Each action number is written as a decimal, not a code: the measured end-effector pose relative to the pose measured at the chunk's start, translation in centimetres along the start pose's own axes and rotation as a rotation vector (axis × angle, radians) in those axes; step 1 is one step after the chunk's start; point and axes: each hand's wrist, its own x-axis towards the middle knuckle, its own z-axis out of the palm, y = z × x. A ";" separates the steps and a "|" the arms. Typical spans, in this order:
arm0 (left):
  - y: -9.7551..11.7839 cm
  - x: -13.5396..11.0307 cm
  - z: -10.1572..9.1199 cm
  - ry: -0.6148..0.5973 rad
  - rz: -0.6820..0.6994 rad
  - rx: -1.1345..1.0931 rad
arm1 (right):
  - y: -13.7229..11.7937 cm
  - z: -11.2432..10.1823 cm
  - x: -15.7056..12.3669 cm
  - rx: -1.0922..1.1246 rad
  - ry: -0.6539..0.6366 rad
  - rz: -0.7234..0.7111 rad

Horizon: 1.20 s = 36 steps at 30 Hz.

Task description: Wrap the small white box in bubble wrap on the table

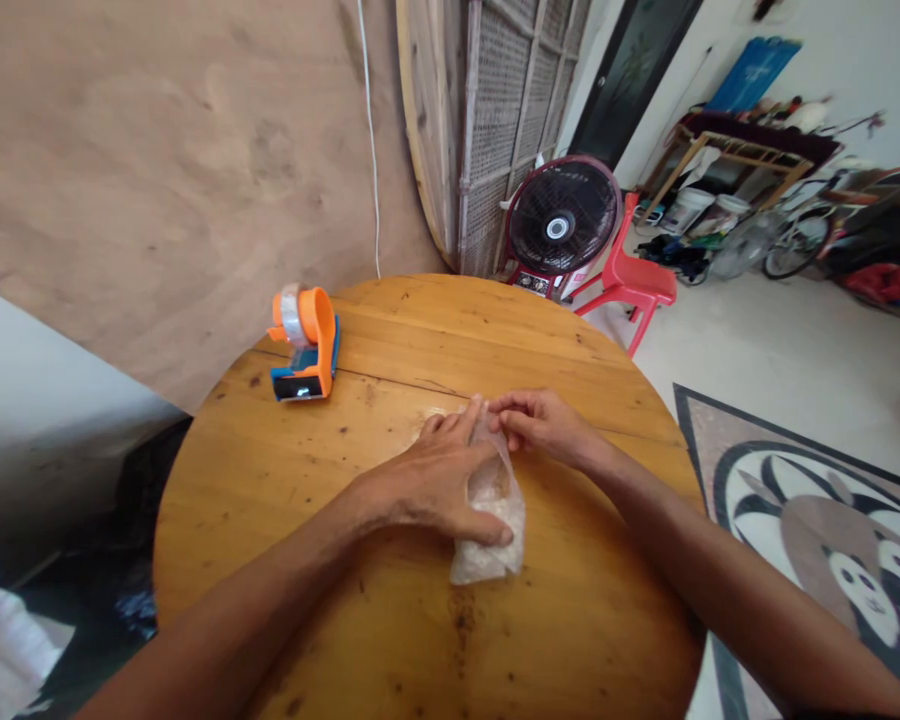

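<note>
A crinkled, see-through plastic bag, perhaps bubble wrap, lies on the round wooden table. What it contains, if anything, I cannot make out. My left hand rests across the bag with fingers stretched forward and the thumb spread apart, pressing on its near part. At the bag's far end, my right hand has its thumb and fingers pinched together on the edge of the plastic. An orange and blue tape dispenser with a roll of clear tape stands at the table's far left, apart from both hands.
A wooden panel rises behind the table, with a white cord hanging down it. Beyond the far edge are a fan and a red plastic chair. A panda-patterned rug covers the floor at right.
</note>
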 end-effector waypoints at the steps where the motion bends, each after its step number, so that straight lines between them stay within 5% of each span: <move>1: 0.0 0.0 -0.1 -0.002 -0.004 -0.006 | 0.4 0.0 0.1 -0.005 -0.010 -0.007; 11: -0.1 -0.2 0.0 0.022 -0.006 -0.030 | 2.7 0.5 0.3 -0.347 0.017 -0.413; 18: -0.3 -0.3 -0.1 0.027 -0.006 -0.039 | 1.5 1.4 -0.4 -0.578 0.064 -0.400; 36: -0.6 -0.3 0.1 0.103 -0.016 -0.087 | 0.4 1.5 -0.2 -0.716 0.005 -0.374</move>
